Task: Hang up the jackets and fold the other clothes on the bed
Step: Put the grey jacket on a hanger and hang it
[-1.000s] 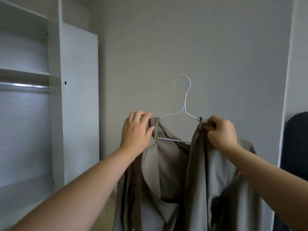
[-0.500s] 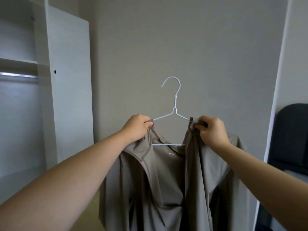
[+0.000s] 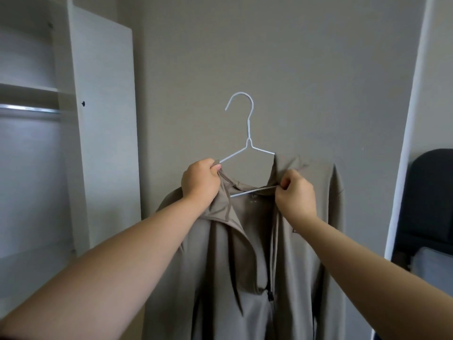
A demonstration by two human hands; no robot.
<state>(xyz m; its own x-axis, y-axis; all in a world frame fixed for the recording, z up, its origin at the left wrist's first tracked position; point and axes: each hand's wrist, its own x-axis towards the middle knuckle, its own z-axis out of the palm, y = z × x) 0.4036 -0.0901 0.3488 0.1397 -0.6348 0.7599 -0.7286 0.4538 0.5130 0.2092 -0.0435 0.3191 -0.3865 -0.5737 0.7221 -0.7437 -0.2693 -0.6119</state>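
From your head camera, your left hand (image 3: 201, 182) is curled tight round the collar of the beige jacket (image 3: 245, 253), where one arm of the white wire hanger (image 3: 248, 133) enters it; your right hand (image 3: 295, 197) pinches fabric at the hanger's lower bar. The jacket hangs before the wall, right of the open wardrobe (image 3: 105, 119) and its rail (image 3: 29, 109)

Taupe jacket (image 3: 245, 253), white wire hanger (image 3: 248, 143), white wardrobe (image 3: 105, 119), grey wall (image 3: 294, 69).

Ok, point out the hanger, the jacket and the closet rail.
hanger (image 3: 248, 130), head view, neck below the hook.
jacket (image 3: 220, 271), head view, front panel.
closet rail (image 3: 29, 109), head view, middle of the metal bar.
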